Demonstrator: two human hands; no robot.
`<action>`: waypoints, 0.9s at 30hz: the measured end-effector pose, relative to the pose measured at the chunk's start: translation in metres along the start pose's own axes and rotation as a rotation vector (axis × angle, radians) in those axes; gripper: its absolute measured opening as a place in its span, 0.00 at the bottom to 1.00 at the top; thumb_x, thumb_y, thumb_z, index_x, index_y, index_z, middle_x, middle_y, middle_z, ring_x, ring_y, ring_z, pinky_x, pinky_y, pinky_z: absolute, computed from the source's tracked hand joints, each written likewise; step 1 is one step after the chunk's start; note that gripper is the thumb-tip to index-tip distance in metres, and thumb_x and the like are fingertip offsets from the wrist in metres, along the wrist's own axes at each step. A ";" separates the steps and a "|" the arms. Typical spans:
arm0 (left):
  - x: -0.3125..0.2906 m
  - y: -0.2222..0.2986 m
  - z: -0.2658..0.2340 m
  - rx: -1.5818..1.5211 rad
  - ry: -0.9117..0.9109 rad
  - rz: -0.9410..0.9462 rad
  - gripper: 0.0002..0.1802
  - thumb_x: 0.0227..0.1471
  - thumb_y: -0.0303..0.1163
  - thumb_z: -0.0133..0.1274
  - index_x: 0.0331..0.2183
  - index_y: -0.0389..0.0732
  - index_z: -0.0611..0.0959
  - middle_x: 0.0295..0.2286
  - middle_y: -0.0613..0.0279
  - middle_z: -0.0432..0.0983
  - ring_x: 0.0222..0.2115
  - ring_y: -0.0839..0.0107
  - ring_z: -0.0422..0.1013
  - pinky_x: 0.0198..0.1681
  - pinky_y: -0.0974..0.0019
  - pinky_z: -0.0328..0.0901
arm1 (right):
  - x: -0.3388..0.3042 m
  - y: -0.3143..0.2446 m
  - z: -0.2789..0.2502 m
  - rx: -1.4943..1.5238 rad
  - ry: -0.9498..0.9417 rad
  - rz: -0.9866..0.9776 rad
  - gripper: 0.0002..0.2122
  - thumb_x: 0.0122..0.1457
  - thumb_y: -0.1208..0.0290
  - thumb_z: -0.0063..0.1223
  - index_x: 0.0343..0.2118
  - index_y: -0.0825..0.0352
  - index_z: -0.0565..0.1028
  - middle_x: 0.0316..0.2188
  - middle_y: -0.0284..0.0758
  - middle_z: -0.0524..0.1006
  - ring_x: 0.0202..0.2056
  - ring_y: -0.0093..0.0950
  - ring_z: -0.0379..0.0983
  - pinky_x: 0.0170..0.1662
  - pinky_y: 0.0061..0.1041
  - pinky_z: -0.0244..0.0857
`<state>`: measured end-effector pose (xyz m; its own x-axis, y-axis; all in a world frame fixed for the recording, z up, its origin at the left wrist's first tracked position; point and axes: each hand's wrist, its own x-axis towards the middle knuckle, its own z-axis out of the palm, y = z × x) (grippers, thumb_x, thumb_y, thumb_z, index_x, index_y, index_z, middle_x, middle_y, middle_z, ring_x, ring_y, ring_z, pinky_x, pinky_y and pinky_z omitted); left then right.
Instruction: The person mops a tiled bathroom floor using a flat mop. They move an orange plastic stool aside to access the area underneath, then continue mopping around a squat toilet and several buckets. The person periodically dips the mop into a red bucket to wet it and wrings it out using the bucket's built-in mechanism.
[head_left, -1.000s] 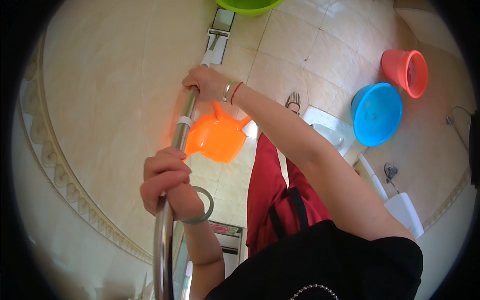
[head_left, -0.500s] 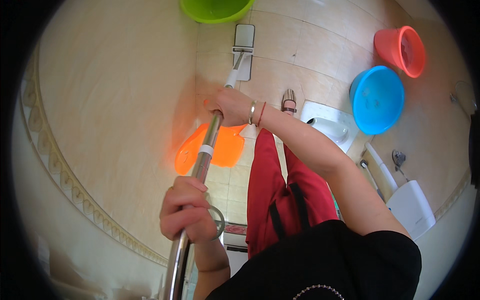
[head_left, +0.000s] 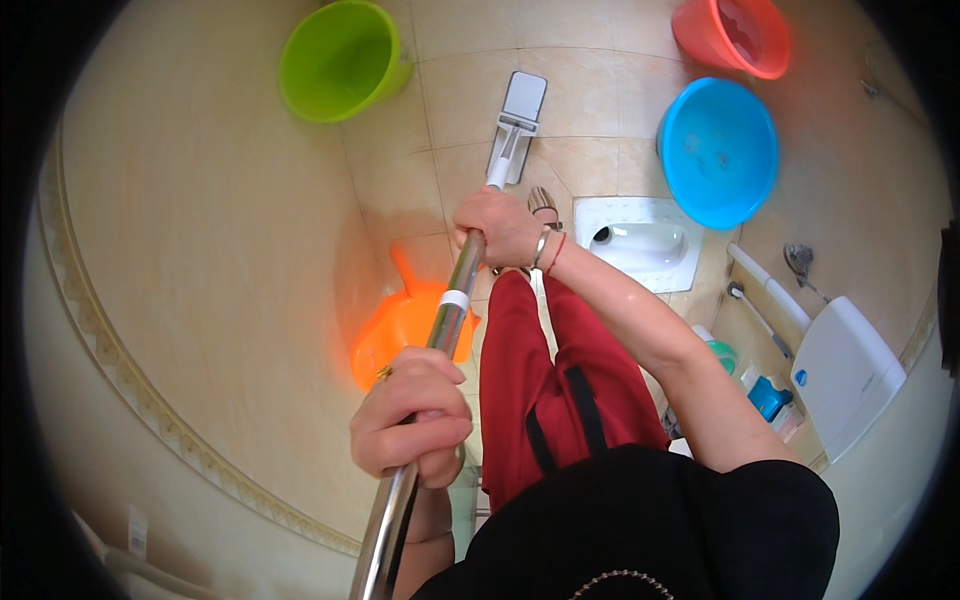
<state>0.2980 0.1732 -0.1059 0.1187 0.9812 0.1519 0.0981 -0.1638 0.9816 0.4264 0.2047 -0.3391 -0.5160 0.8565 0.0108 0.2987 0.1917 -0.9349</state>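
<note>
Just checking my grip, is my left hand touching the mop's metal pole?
Touching: the head view shows the left hand wrapped around the metal pole.

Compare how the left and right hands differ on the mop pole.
The left hand grips the mop pole nearer the camera; the right hand grips nearer the mop head. The left hand shows a ring; the right hand, a wrist bangle and red cord. Both close around the pole.

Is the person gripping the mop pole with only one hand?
No, the fingers of both the left hand and the right hand are wrapped around the mop pole.
</note>
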 end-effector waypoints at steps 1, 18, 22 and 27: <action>0.002 0.004 -0.002 -0.015 -0.026 0.004 0.08 0.53 0.26 0.51 0.22 0.42 0.75 0.18 0.63 0.70 0.16 0.71 0.65 0.26 0.64 0.68 | 0.001 -0.003 0.001 0.032 0.015 0.004 0.04 0.40 0.75 0.54 0.19 0.59 0.71 0.17 0.32 0.70 0.26 0.36 0.69 0.35 0.33 0.61; 0.071 -0.085 0.075 -0.112 -0.006 0.279 0.23 0.65 0.45 0.35 0.20 0.45 0.63 0.14 0.68 0.59 0.21 0.71 0.59 0.46 0.49 0.63 | 0.067 0.109 -0.109 -0.260 0.592 -0.081 0.15 0.47 0.61 0.65 0.20 0.62 0.70 0.19 0.34 0.71 0.26 0.35 0.68 0.33 0.32 0.64; 0.067 -0.079 0.075 -0.067 -0.002 0.142 0.15 0.58 0.25 0.33 0.19 0.44 0.59 0.12 0.69 0.53 0.19 0.74 0.53 0.36 0.58 0.60 | 0.062 0.123 -0.115 -0.327 0.367 0.042 0.07 0.44 0.68 0.61 0.17 0.59 0.73 0.21 0.32 0.75 0.29 0.34 0.71 0.35 0.33 0.66; 0.064 -0.056 0.078 0.003 -0.025 0.073 0.15 0.58 0.24 0.36 0.19 0.44 0.60 0.12 0.68 0.53 0.18 0.75 0.54 0.36 0.59 0.60 | 0.054 0.112 -0.093 -0.248 0.539 0.032 0.05 0.44 0.69 0.58 0.17 0.55 0.73 0.20 0.28 0.75 0.29 0.31 0.71 0.36 0.32 0.64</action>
<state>0.3777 0.2375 -0.1606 0.1503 0.9639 0.2200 0.0916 -0.2351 0.9676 0.5066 0.3165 -0.4101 -0.0426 0.9738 0.2235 0.5191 0.2127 -0.8278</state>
